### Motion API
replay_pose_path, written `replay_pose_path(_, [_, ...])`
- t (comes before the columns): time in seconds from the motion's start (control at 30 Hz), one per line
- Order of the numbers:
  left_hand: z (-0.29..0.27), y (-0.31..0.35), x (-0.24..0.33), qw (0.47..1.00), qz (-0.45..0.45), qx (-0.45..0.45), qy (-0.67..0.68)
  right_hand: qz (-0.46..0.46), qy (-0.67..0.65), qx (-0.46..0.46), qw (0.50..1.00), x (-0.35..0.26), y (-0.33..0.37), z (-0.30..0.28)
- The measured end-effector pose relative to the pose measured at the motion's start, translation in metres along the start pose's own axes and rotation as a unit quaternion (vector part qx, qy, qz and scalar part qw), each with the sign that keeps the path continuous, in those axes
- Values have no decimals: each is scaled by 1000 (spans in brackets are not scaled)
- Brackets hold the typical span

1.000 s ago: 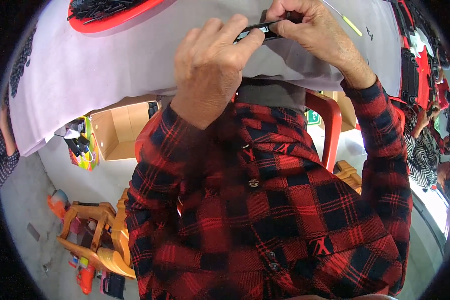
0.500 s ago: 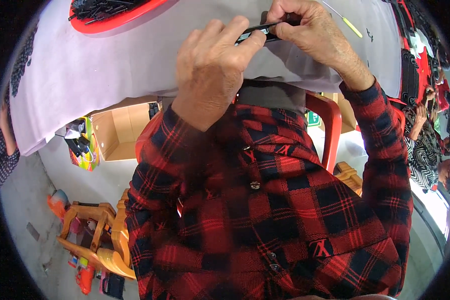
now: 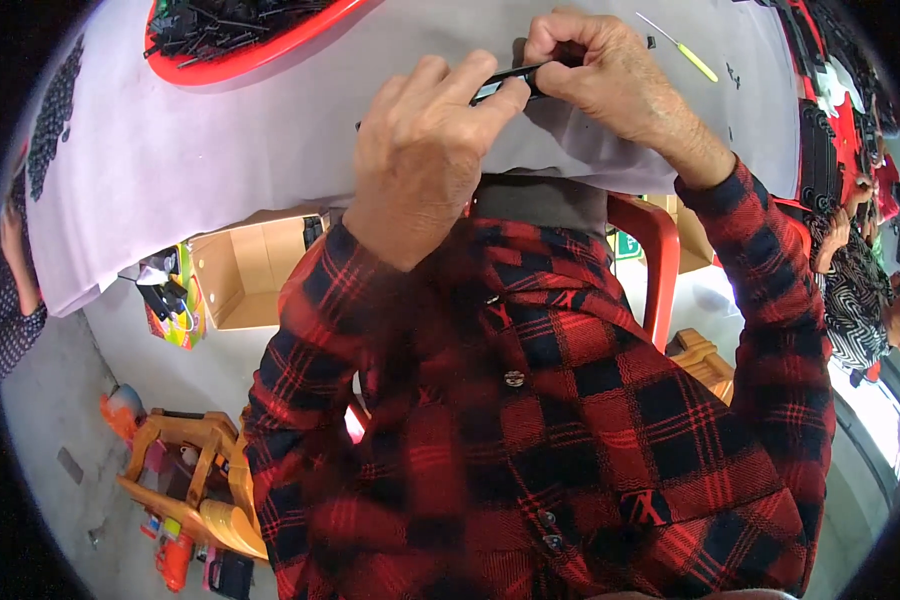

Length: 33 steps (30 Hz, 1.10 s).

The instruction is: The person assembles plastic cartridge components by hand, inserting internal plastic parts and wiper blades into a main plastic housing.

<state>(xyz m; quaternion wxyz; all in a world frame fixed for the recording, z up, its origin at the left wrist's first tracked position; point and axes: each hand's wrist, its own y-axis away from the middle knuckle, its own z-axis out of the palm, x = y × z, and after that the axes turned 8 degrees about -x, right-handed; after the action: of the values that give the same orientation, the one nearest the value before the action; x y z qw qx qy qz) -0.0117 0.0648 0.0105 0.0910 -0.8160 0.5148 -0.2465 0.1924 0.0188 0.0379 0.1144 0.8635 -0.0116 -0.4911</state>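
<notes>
A narrow black part [image 3: 515,80] with a pale, shiny strip along it is held between my two hands above the covered table. My left hand [image 3: 425,140] grips its left portion, thumb along the near side and fingers over the top. At its right end, my right hand [image 3: 605,80] pinches with thumb and forefinger; what lies under those fingertips is hidden. To the right of my right hand lies a thin screwdriver-like tool [image 3: 695,60] with a yellow-green handle. A small black piece [image 3: 651,42] rests near its shaft.
A red basin [image 3: 260,65] heaped with black sticks stands at the far left. Tiny dark bits [image 3: 733,76] lie right of the tool. Below the table edge are a cardboard box [image 3: 255,275] and wooden stool [image 3: 185,460]. Other people sit at both sides.
The view has shifted slightly, so the table and basin sit lower. My right hand has moved a little on the black part; a small black piece now shows beside the tool.
</notes>
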Motion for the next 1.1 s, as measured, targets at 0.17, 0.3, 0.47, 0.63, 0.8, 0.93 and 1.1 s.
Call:
replay_pose_path(0.17, [-1,1,0,1000,5,-23,13,12,-1,-20,1000,-5,1,-2])
replay_pose_path(0.3, [-3,-3,1,998,-8,-55,27,6,35,4,999,-5,3,1])
replay_pose_path(0.47, [-5,-4,-2,997,3,-76,29,16,69,20,997,-3,1,4])
replay_pose_path(0.63, [-5,-4,-6,996,9,-74,45,-2,65,24,998,-4,0,3])
replay_pose_path(0.8, [-8,-7,-8,995,17,-88,51,-7,165,60,984,1,-1,8])
replay_pose_path(0.93, [-9,-7,-11,993,30,-91,65,3,173,55,983,-2,-1,7])
replay_pose_path(1.1, [-8,-8,-8,992,26,-100,71,-7,195,65,979,2,0,11])
